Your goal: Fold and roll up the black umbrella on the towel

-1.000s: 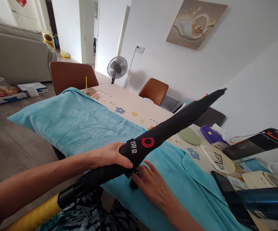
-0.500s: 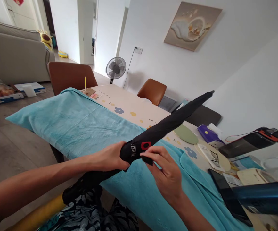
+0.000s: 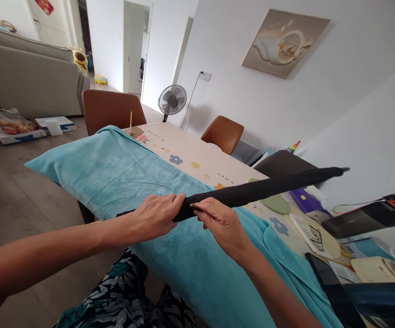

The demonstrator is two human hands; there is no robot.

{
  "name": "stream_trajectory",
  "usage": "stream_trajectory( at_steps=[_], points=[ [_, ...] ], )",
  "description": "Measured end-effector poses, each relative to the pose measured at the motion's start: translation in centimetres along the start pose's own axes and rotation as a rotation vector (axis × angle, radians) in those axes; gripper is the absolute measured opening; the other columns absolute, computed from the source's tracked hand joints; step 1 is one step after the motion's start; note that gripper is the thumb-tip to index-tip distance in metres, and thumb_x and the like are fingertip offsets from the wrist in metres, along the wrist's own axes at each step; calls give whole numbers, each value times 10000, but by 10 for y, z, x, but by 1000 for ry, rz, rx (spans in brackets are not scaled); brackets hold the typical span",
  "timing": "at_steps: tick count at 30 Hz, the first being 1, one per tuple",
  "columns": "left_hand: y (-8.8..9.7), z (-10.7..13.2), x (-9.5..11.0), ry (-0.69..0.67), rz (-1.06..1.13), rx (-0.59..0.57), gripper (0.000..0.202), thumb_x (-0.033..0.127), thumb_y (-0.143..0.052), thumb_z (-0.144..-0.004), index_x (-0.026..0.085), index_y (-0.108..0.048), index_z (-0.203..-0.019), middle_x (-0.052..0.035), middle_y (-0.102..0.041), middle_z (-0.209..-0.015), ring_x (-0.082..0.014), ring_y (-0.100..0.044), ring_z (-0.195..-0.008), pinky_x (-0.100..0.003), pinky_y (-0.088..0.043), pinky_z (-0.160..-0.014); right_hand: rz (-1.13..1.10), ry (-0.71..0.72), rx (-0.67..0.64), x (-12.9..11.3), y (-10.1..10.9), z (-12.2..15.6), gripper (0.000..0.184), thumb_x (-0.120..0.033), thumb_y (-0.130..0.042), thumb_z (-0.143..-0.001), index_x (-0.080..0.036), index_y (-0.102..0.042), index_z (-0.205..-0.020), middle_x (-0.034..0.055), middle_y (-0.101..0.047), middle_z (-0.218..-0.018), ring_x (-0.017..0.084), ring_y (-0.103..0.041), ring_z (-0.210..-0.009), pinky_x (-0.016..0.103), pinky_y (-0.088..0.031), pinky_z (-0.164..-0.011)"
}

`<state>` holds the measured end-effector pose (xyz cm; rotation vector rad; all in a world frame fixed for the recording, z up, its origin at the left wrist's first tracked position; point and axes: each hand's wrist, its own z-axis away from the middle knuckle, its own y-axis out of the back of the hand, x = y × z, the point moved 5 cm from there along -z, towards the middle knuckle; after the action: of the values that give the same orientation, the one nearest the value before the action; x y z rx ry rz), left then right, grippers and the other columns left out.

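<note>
A closed black umbrella (image 3: pixel 262 189) stretches almost level from my hands toward the right, its tip near the wall. My left hand (image 3: pixel 154 214) is wrapped round the umbrella's folded canopy near its lower end. My right hand (image 3: pixel 218 221) grips the canopy just to the right of the left hand, fingers curled over it. Both hands hover over a turquoise towel (image 3: pixel 115 173) spread across the table (image 3: pixel 197 155). The umbrella's handle is hidden behind my left hand and arm.
Two brown chairs (image 3: pixel 110 109) (image 3: pixel 223 132) stand at the table's far side. A fan (image 3: pixel 172 100) stands by the wall. Papers, a purple pack (image 3: pixel 306 200) and a dark phone (image 3: pixel 330 282) crowd the table's right end. A grey sofa (image 3: pixel 30 77) lies at left.
The umbrella has dropped from a steep upward tilt to nearly level, and its logo has turned out of view. My right hand has come up from under it and closed on the canopy.
</note>
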<state>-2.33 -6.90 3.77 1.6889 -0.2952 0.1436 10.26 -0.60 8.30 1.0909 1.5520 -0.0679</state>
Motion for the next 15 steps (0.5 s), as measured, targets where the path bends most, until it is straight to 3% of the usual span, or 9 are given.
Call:
stream_trajectory(
  at_steps=[4,8,15],
  points=[
    [-11,-1,-4,-5,-29,-43,351,196,-457,-795,169,-410,-1141,-100,-589,-927,-217,-579,-742,-283,-389,-586,-133,-96,0,11,-1,-4,125,-204,-659,-742,-243,-749,-819,10,-653,-792,119,-534,-558,257,-463,-497],
    [-16,-3,-8,4,-36,-60,342,182,-465,-780,165,-431,-1120,-100,-596,-930,-224,-587,-760,-280,-386,-580,-138,-137,-25,20,-5,-11,130,-221,-648,-744,-250,-748,-821,-6,-641,-749,116,-528,-551,253,-461,-530],
    [-8,-1,-12,111,-74,-28,368,191,-367,-866,146,-404,-1230,-98,-622,-1027,-255,-608,-896,-271,-359,-574,140,30,-71,23,-18,-40,176,-141,-599,-721,-243,-741,-697,-32,-645,-667,134,-597,-674,264,-466,-678]
  ],
)
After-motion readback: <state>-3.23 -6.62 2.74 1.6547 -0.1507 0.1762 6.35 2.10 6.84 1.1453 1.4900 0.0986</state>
